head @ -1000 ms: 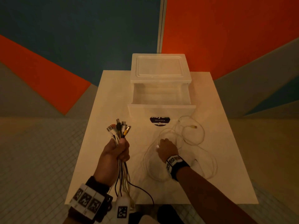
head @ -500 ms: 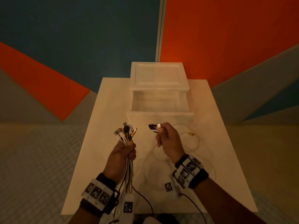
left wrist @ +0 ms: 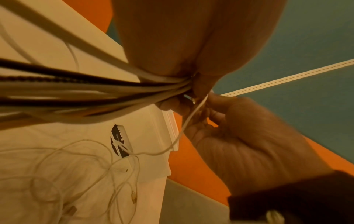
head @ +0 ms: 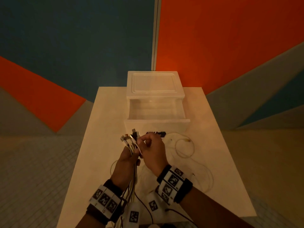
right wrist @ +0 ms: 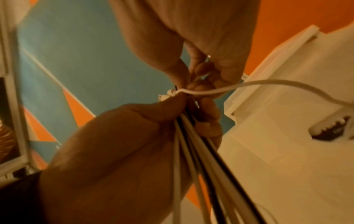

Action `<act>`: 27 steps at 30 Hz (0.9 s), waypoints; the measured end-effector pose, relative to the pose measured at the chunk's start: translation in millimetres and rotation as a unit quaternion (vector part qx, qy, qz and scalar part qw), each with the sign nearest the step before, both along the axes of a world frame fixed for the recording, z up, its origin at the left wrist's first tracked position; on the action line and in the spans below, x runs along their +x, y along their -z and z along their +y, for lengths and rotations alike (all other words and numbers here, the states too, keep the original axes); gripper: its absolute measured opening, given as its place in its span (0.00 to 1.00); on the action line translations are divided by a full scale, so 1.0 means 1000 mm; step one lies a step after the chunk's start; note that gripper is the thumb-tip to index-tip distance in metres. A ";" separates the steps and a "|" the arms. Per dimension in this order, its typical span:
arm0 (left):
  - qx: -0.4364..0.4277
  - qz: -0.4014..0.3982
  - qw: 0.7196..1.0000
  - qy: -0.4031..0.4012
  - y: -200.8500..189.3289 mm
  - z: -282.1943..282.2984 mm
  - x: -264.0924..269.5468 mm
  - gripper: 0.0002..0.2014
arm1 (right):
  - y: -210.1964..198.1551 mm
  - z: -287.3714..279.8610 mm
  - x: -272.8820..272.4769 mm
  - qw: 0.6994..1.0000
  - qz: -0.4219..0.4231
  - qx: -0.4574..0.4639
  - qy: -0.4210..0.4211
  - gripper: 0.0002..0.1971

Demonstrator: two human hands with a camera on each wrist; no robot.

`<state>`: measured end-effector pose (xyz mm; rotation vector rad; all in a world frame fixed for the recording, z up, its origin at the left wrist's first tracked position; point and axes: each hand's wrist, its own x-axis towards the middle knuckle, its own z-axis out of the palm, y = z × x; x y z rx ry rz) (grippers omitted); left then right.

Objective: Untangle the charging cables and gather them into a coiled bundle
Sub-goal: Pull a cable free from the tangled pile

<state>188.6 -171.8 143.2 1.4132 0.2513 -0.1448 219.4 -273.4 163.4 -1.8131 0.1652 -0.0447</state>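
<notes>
Smooth plastic-sheathed cables (head: 133, 171), shiny metal plug tips (head: 123, 138); translucent glossy plastic drawer box (head: 154, 97); matt white table (head: 105, 129).

Open drawer box (head: 157, 125) blocks table (head: 105, 116) rear; loose cable loops (head: 185, 148) clutter right; left strip bare.

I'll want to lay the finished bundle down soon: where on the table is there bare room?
Bare: the table's left strip, between its left edge and the drawer box, and the far right strip beside that box. Crowded: the right near half, where loose white cable loops, and the middle under the left hand and right hand.
</notes>
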 end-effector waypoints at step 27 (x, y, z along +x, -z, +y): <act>-0.197 -0.032 0.973 -0.115 -0.024 0.089 -0.004 0.15 | 0.095 -0.142 0.009 0.934 0.049 -0.286 -0.210 0.14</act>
